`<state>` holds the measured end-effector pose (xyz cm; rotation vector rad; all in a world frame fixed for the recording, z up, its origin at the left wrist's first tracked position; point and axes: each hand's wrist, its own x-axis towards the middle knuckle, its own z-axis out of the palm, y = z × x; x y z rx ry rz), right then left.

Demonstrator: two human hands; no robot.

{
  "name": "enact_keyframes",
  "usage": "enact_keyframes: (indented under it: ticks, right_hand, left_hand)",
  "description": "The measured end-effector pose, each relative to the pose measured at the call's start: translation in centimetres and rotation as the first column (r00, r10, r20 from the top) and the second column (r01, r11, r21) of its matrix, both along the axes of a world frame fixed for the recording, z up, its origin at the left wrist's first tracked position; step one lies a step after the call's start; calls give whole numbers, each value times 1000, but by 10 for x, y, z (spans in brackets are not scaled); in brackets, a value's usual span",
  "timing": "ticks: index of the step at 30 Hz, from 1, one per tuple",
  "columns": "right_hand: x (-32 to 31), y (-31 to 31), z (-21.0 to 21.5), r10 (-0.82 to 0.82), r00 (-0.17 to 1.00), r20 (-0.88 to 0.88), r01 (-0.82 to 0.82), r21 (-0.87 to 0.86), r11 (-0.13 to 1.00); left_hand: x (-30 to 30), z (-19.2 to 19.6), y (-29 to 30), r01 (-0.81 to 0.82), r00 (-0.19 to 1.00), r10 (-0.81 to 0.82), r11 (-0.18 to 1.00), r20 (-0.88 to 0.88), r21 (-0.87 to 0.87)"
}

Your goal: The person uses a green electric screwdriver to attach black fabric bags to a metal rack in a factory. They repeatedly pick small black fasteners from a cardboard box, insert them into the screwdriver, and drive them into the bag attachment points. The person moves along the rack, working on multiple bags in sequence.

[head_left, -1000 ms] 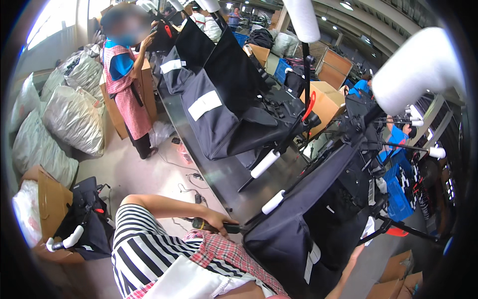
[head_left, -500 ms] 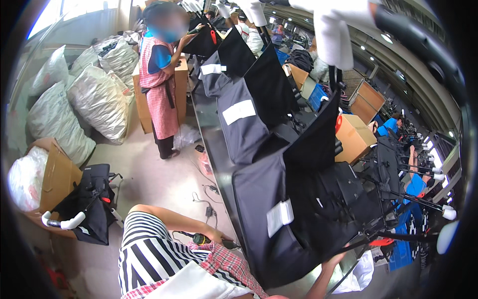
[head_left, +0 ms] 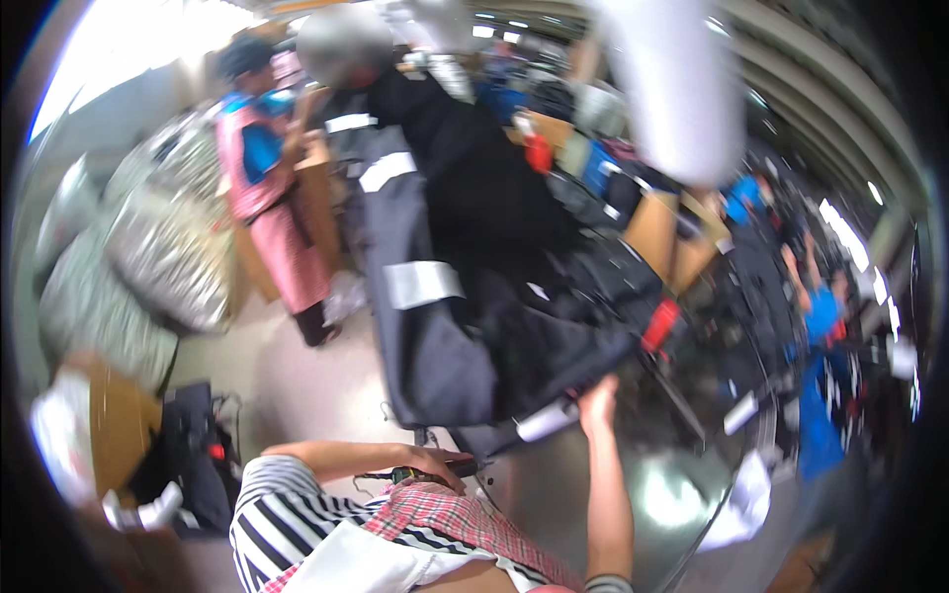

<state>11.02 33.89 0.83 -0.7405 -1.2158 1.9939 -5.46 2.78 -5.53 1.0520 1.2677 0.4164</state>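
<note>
— So, what is the left hand (head_left: 442, 465) holding?

— It's gripping a dark power tool (head_left: 408, 475) near the waist, the fingers closing around its body.

— And the right hand (head_left: 597, 403)?

— That one is resting at the lower edge of the nearest black-and-grey stroller seat (head_left: 435, 366), just beside a white foam sleeve (head_left: 547, 422). Blur is hiding the fingers, so I can't tell how far open they are or whether they're holding the fabric.

— Where is that seat sitting?

— It's standing ahead of the person, over the metal table (head_left: 554, 494), at the near end of a row of similar seats. A white label (head_left: 423, 285) is showing on its grey panel.

— Who is standing past it on the left?

— A co-worker in a pink apron (head_left: 272, 237) is standing there, beside the row. Bulging pale sacks (head_left: 178, 262) are leaning together behind, and nearer the person an open cardboard box (head_left: 124, 415) is holding something white, with a dark folded frame (head_left: 193, 450) lying beside it
</note>
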Motion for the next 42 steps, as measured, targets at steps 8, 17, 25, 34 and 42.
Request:
enact_keyframes:
  ticks: [8, 17, 25, 34, 42]
  right_hand:
    - [47, 35, -17, -8, 951, 310, -169, 540, 824]
    - [381, 365, -72, -792, 426, 437, 9, 874, 486]
    - [374, 498, 28, -745, 440, 501, 184, 762, 621]
    - [226, 180, 94, -882, 188, 431, -91, 902, 422]
    - [276, 56, 87, -551, 433, 713, -476, 700, 532]
  left_hand:
    - [41, 13, 96, 102, 993, -104, 994, -56, -38]
    - [116, -71, 143, -21, 998, 26, 995, 48, -100]
    - [142, -26, 147, -182, 982, 187, 957, 1, -226]
    - [122, -17, 142, -61, 988, 84, 982, 128, -178]
    - [78, -32, 81, 109, 986, -126, 983, 113, 146]
